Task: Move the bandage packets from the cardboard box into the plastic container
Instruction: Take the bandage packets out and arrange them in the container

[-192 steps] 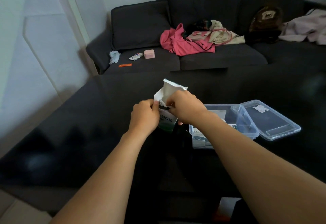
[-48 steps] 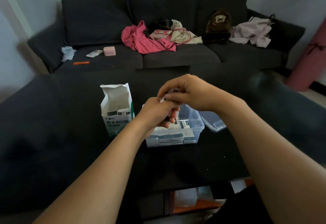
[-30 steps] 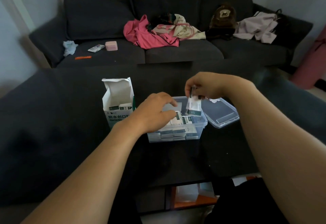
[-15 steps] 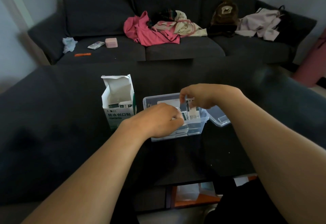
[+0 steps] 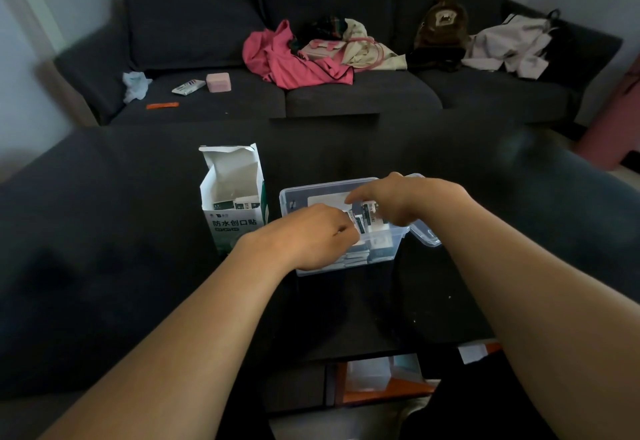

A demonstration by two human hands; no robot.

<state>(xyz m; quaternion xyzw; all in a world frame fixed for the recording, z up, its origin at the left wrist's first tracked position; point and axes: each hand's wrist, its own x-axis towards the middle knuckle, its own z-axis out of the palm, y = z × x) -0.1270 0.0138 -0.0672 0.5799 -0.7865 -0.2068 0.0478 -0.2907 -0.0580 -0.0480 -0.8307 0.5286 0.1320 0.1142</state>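
right hand (image 5: 408, 197) lowered, pinching packets (image 5: 370, 219) in container (image 5: 287, 197).

The room is dim. Soft daylight falls on the pale walls at the top left and top right. The black table (image 5: 104, 266) is very dark, so little shows on it, and it has a faint shine at the far right. The dark sofa (image 5: 194, 24) looks a bit fuzzy, mostly near its left end. The edges of the picture bend and stretch. The forearms look big and smeared at the bottom.
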